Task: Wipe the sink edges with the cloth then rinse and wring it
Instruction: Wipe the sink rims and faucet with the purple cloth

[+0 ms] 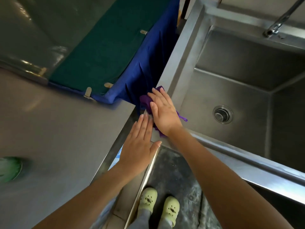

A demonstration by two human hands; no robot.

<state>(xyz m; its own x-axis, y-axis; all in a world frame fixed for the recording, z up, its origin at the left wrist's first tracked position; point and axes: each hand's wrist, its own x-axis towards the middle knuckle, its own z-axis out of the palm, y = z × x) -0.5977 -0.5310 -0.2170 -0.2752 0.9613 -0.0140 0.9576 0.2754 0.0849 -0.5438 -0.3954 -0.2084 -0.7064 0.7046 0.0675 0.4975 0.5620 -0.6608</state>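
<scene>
Your right hand (pixel 162 111) lies flat, fingers spread, pressing the purple cloth (pixel 146 100) onto the sink's left rim (pixel 171 66), near its front corner. Your left hand (pixel 140 144) rests open and empty on the steel surface (pixel 66 129), just at 7 o'clock of the cloth. Judgement: keep the palm flat, push along the rim toward 1 o'clock, and tuck in the loose loop hanging over the basin (pixel 231 90).

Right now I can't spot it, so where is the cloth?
In the head view, the purple cloth lies on the sink's left edge under the right hand, beside the left hand.
</scene>
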